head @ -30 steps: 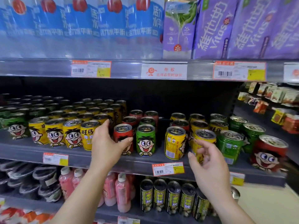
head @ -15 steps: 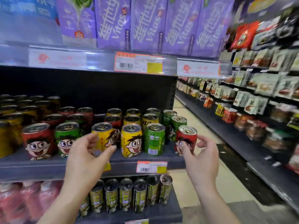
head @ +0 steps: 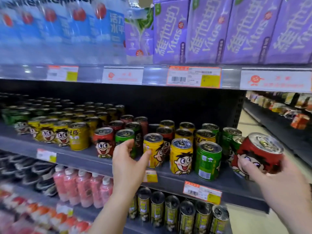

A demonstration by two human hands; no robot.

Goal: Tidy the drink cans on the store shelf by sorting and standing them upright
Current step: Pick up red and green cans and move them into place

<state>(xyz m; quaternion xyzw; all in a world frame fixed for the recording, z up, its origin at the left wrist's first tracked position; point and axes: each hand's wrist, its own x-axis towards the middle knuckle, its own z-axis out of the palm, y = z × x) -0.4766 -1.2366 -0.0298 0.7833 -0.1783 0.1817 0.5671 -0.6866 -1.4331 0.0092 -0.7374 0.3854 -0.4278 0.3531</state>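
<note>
Small cartoon-face drink cans in red, green and yellow stand mixed on the grey middle shelf (head: 87, 159). My right hand (head: 276, 181) grips a red can (head: 260, 154) at the shelf's right end, lifted and tilted toward me. My left hand (head: 128, 161) is open with fingers spread, in front of a green can (head: 125, 139) and touching the side of a yellow can (head: 152, 149). Another yellow can (head: 181, 157) and a green can (head: 208, 161) stand upright at the front between my hands. A red can (head: 103, 142) stands left of my left hand.
Rows of yellow cans (head: 64, 132) fill the shelf's left. Purple drink cartons (head: 211, 31) and blue bottle packs (head: 67, 27) sit on the shelf above. Below are pink bottles (head: 81, 186) and tall dark cans (head: 177, 213). An aisle with snack shelves (head: 287, 108) runs to the right.
My right hand has closed on the red can and lifted it off the shelf's right end. My left hand stays open near the yellow can. The view has swung back left.
</note>
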